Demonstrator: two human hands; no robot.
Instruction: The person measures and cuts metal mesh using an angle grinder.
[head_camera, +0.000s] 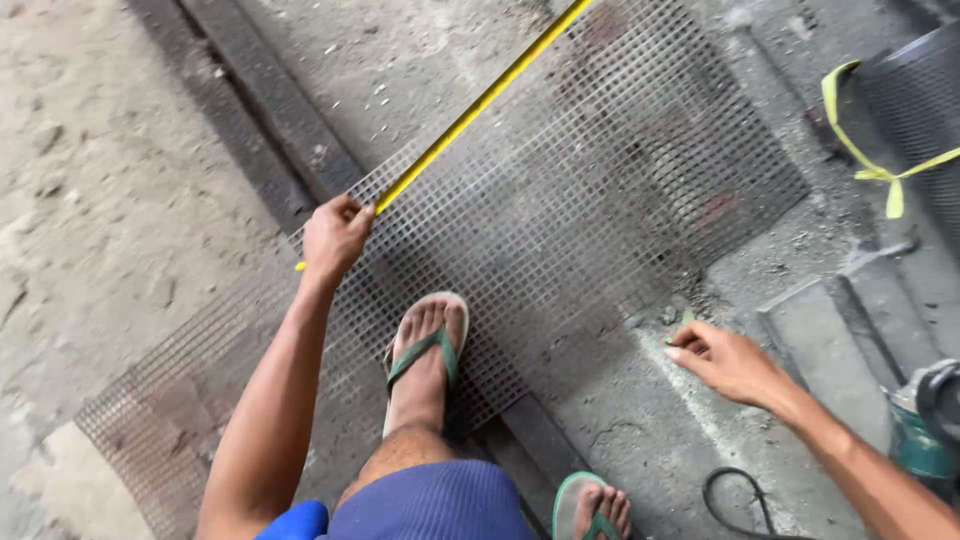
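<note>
your left hand (335, 235) pinches the yellow tape (480, 105) onto the mesh (600, 190), tape running to 1 o'clock. right hand (730, 362) at 4 o'clock, fingers curled, contents unclear. foot (425, 355) pins mesh. mesh still uncut.

A tape measure (470, 115) lies across the wire mesh (600, 200) on the floor (120, 200), foot (428, 350) on the mesh
</note>
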